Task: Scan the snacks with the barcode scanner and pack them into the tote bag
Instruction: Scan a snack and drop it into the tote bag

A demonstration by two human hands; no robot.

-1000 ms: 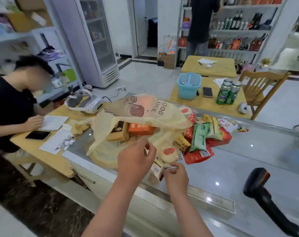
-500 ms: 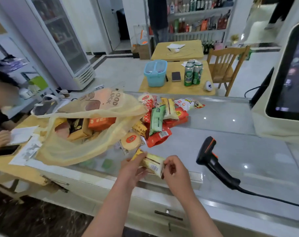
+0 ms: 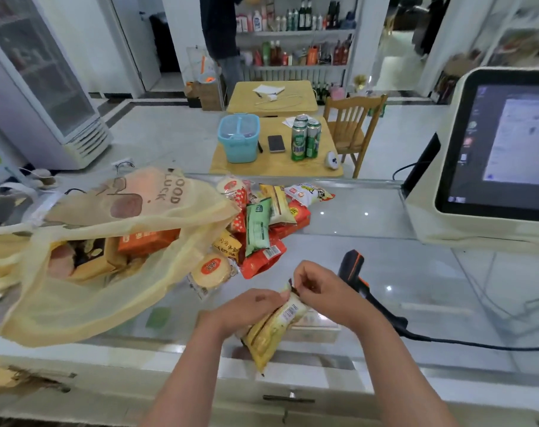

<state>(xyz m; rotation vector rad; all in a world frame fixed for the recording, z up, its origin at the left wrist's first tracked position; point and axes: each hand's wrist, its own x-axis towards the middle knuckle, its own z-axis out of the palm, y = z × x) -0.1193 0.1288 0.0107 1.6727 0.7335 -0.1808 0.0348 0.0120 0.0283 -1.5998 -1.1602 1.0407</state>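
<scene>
The tote (image 3: 86, 306) was laid slumped open, pile (image 3: 259, 229) just beside its mouth for easy packing, scanner (image 3: 349, 266) lying untouched nearby. A yellow snack (image 3: 271, 331) was gripped by the left hand (image 3: 249, 306) and its end pinched by the right hand (image 3: 320, 288), barcode up, likely for scanning.

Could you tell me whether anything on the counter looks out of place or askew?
Nothing looks spilled or damaged. The tote bag lies slumped on its side with its mouth gaping, and the snacks sit in a loose heap beside it; the scanner lies on the counter.
</scene>
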